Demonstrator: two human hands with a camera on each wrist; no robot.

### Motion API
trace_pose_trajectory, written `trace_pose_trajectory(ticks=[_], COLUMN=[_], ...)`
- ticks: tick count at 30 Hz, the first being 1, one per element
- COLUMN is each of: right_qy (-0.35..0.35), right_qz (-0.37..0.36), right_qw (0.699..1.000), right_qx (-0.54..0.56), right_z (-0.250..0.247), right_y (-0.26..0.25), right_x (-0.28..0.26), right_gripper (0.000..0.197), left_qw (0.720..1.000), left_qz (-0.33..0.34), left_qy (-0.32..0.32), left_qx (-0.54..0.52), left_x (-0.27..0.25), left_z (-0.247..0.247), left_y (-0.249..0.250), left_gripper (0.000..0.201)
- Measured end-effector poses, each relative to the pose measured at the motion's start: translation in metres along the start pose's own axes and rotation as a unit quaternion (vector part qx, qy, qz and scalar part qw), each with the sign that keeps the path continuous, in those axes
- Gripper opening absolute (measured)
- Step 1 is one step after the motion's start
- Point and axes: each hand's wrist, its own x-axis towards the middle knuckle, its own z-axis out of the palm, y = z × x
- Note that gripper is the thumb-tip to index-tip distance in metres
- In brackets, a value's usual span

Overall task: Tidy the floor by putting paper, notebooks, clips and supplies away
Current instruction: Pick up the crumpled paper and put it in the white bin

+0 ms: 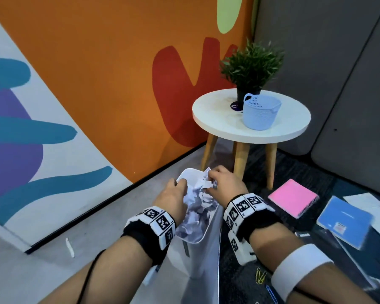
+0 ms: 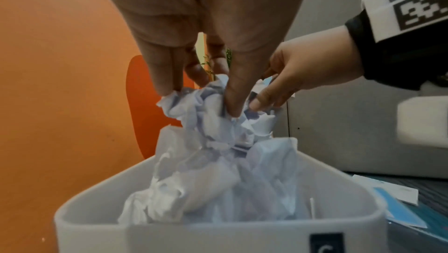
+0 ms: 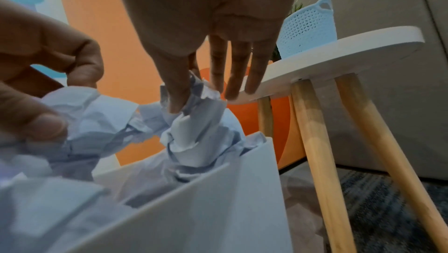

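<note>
Both the left hand (image 1: pixel 173 197) and right hand (image 1: pixel 225 183) pinch crumpled paper (image 1: pixel 198 194) above the white bin (image 2: pixel 218 232), lower centre; how firmly looks unclear.

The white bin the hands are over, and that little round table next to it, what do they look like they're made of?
White bin: probably plastic, going by its smooth matte walls, rounded moulded rim and slightly translucent edge.
Round table: legs look like light unpainted wood, with faint grain in the right wrist view; the top has a smooth matte white finish, possibly painted or laminated board, core not visible.
</note>
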Motion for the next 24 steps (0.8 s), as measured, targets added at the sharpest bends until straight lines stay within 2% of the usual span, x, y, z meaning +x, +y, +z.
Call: trace_pose_trajectory(ticks=[3, 5, 8, 11, 17, 24], right_qy=[-0.016, -0.023, -0.030, -0.049, -0.078, -0.115], right_qz=[-0.015, -0.020, -0.024, -0.031, 0.003, 0.011], right_qw=[0.998, 0.996, 0.993, 0.988, 0.986, 0.984], right_qx=[-0.059, -0.086, -0.115, -0.141, -0.146, -0.137], right_z=[0.005, 0.007, 0.011, 0.016, 0.024, 0.046], right_y=[0.004, 0.005, 0.004, 0.002, 0.004, 0.016], right_x=[0.000, -0.002, -0.002, -0.001, 0.000, -0.002], right_gripper=[0.023, 0.019, 0.015, 0.014, 0.027, 0.046], left_qw=[0.996, 0.995, 0.995, 0.988, 0.971, 0.950], left_qz=[0.024, 0.027, 0.029, 0.023, -0.004, -0.013], left_qy=[0.003, -0.005, -0.049, -0.088, -0.158, -0.206], left_qx=[0.082, 0.097, 0.078, 0.124, 0.178, 0.233], left_x=[0.004, 0.007, 0.012, 0.016, 0.022, 0.027], left_z=[0.002, 0.004, 0.011, 0.021, 0.029, 0.037], left_y=[-0.005, -0.006, -0.006, -0.006, -0.003, -0.005], left_gripper=[0.024, 0.024, 0.023, 0.029, 0.032, 0.029])
